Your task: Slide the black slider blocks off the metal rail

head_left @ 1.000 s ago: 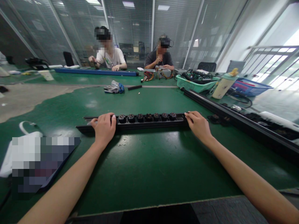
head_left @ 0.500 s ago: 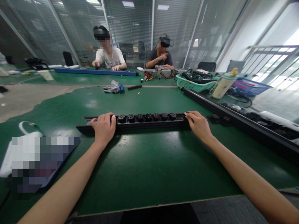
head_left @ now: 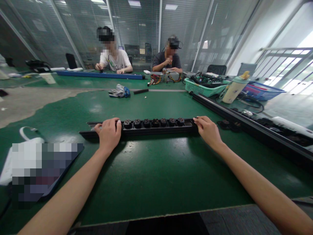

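Note:
A long black power strip housing (head_left: 156, 131) lies crosswise on the green table, with several round black sockets (head_left: 156, 122) in a row along its channel. Toward its left end, my left hand (head_left: 109, 132) is wrapped over the rails, thumb on the near side of the sockets. My right hand (head_left: 207, 129) pinches the right end between thumb and fingers. Part of the housing under each hand is hidden. Left of my left hand, the two rails stick out bare.
A long black rail (head_left: 244, 117) runs diagonally at the right. Further back are a green basket (head_left: 205, 88), a cream bottle (head_left: 234, 91) and grey-blue gloves (head_left: 119, 91). A white device (head_left: 26, 156) sits at left. Two people work across the table, one by a blue bar (head_left: 102, 75).
Both of my hands and the power strip housing look unmoved. Across the table, the person at right has shifted a hand and head slightly.

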### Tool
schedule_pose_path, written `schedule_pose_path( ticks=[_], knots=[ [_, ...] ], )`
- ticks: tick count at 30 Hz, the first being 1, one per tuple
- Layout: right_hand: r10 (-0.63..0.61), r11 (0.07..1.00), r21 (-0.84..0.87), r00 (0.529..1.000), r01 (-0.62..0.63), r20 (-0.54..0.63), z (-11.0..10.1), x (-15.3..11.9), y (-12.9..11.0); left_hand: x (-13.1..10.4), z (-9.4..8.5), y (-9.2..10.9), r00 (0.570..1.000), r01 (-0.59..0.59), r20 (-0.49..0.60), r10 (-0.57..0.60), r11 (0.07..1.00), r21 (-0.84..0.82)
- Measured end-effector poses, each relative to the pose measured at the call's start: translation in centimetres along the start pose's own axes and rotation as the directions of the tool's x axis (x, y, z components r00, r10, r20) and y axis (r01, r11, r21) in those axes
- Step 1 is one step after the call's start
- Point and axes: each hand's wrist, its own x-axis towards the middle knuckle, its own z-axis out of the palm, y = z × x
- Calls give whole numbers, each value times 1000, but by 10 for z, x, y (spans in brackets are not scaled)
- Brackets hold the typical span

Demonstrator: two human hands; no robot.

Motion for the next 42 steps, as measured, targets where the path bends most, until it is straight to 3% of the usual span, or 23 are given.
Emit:
schedule_pose_path(
  ticks=[42],
  knots=[
    [30, 999, 10, 999, -30, -43, 3, -5, 12, 0, 1, -2, 1000, -9, -13, 9, 1000, 1]
  ],
)
